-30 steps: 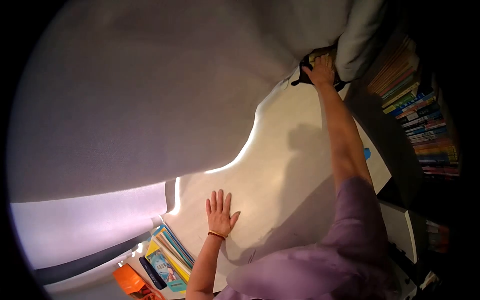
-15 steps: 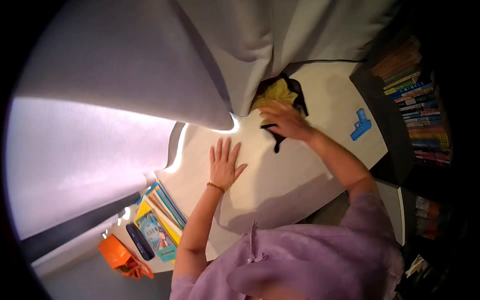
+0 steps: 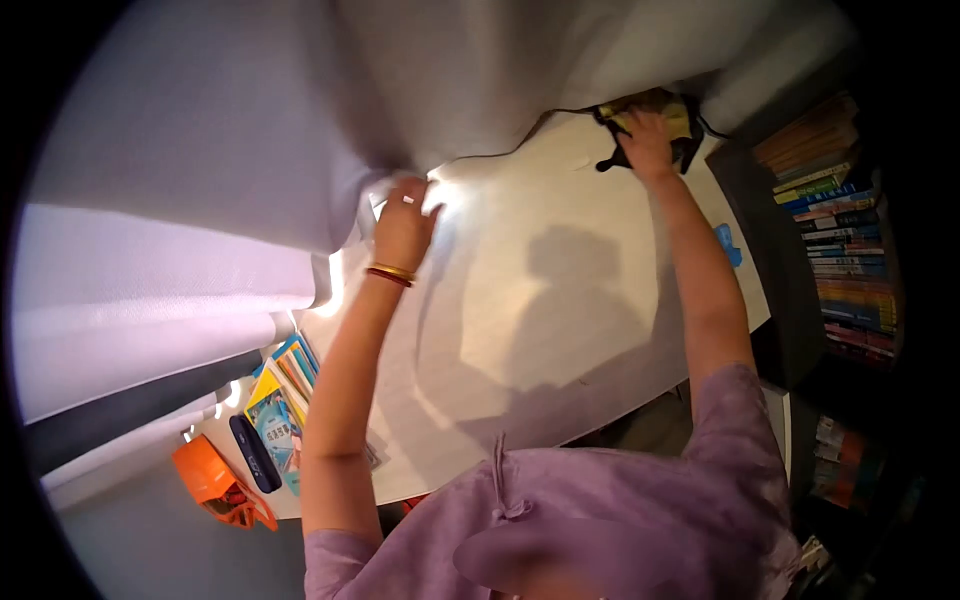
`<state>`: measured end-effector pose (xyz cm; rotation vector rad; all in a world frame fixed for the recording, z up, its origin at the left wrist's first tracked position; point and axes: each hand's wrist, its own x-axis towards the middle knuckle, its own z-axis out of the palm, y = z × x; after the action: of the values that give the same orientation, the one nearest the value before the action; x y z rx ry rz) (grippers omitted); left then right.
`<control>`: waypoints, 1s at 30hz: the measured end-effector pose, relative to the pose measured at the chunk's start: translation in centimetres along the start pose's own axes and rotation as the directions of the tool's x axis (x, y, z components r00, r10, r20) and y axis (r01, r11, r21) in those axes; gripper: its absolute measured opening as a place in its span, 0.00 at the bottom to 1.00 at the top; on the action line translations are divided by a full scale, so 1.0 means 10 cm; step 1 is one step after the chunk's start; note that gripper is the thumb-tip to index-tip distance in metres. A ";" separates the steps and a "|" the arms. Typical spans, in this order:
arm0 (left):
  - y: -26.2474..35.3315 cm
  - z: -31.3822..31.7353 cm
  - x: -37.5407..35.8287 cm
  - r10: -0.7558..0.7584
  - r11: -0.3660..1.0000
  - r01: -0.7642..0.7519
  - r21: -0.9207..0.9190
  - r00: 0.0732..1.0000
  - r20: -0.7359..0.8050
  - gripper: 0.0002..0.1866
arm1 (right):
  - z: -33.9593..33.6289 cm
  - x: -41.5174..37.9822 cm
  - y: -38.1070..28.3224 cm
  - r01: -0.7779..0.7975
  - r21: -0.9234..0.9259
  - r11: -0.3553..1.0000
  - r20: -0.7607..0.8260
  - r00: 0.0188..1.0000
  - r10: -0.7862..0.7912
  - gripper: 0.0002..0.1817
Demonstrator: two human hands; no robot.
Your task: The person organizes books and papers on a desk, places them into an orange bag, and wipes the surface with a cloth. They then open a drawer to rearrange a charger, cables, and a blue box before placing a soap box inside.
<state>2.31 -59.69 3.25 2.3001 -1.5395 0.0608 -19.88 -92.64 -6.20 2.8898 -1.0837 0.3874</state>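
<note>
At the lower edge of the grey curtain [image 3: 460, 80], my left hand [image 3: 405, 225] is raised over the desk's left part, its thumb apart; whether its blurred fingers hold the curtain I cannot make out. A yellow and black object [image 3: 678, 118] lies at the desk's far right corner. My right hand [image 3: 645, 145] rests on it with fingers spread, hiding part of it. The blue toy gun [image 3: 728, 245] lies at the desk's right edge, partly hidden by my right forearm.
The pale desk [image 3: 480, 320] carries books [image 3: 275, 420] and a dark case [image 3: 254, 453] at the lower left. An orange bag [image 3: 210, 480] is beside them. A bookshelf [image 3: 850, 250] stands at the right. A cable runs along the desk's far edge.
My right hand and the yellow and black object have moved up and right to the far corner. My left hand has lifted off the desk and moved up to the curtain's edge, which has shifted.
</note>
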 end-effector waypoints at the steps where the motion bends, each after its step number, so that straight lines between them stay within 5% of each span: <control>1: 0.18 0.18 0.01 0.095 0.996 -0.094 -0.003 0.995 0.021 0.18 | 0.00 -0.04 -0.08 0.059 -0.067 0.996 0.020 0.998 -0.058 0.25; 2: 0.43 0.33 0.03 0.036 0.990 -0.020 -0.137 0.993 0.115 0.20 | -0.06 -0.12 -0.19 0.063 0.008 0.998 0.013 0.998 -0.063 0.24; 4: 0.90 0.60 0.15 -0.013 0.947 0.032 -0.318 0.998 0.062 0.25 | -0.08 -0.35 -0.36 0.147 0.175 0.974 -0.049 0.989 -0.140 0.25; 6: 1.21 0.83 0.32 0.044 0.958 -0.043 -0.283 0.999 -0.003 0.28 | -0.34 -0.64 -0.63 0.146 0.364 0.920 0.040 0.984 -0.172 0.28; 8: 1.33 1.04 0.42 0.094 0.979 -0.077 -0.188 0.992 0.086 0.24 | -0.45 -0.96 -0.76 0.264 0.389 0.882 -0.037 0.962 -0.271 0.29; 10: 1.35 1.23 0.39 0.092 0.958 -0.085 -0.274 0.996 0.012 0.21 | -0.49 -0.92 -0.60 0.316 0.425 0.848 -0.033 0.942 -0.335 0.29; 11: 1.35 1.21 0.37 0.075 0.959 -0.040 -0.281 0.990 0.118 0.18 | -0.51 -0.86 -0.58 0.253 0.410 0.876 0.017 0.958 -0.285 0.28; 14: 1.37 1.09 0.09 0.074 0.952 -0.097 -0.289 0.993 -0.090 0.15 | -0.33 -0.51 -0.32 0.209 0.300 0.931 -0.060 0.978 -0.201 0.27; 16: 1.31 0.99 -0.18 0.078 0.965 -0.099 -0.244 0.993 -0.091 0.15 | -0.18 -0.25 -0.21 0.129 0.228 0.965 -0.042 0.992 -0.122 0.28; 19: 1.05 0.90 -0.61 0.167 0.983 -0.181 -0.038 0.956 -0.240 0.18 | -0.05 -0.04 -0.36 0.097 0.223 0.970 -0.021 0.995 -0.095 0.28; 21: 0.94 0.77 -0.82 0.136 0.982 -0.152 -0.109 0.981 -0.142 0.17 | -0.03 -0.05 -0.65 -0.023 0.043 0.999 -0.011 1.000 0.024 0.29; 23: 0.91 0.63 -1.02 0.113 0.976 -0.120 -0.184 0.992 -0.046 0.17 | -0.02 -0.22 -0.92 0.033 0.059 0.998 -0.042 0.999 -0.030 0.29; 27: 0.88 0.35 -1.53 -0.228 0.898 0.223 -0.380 0.973 0.033 0.14 | -0.10 -0.60 -1.57 0.094 0.069 0.993 0.094 0.991 -0.100 0.30; 30: 0.82 0.03 -1.88 -0.408 0.786 0.375 -0.492 0.912 0.044 0.13 | -0.11 -0.85 -2.27 0.166 0.215 0.962 -0.029 0.986 -0.163 0.25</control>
<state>-12.64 -45.94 0.81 2.1120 -0.8738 -0.3284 -11.50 -69.81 -5.87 3.1334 -0.8383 0.5450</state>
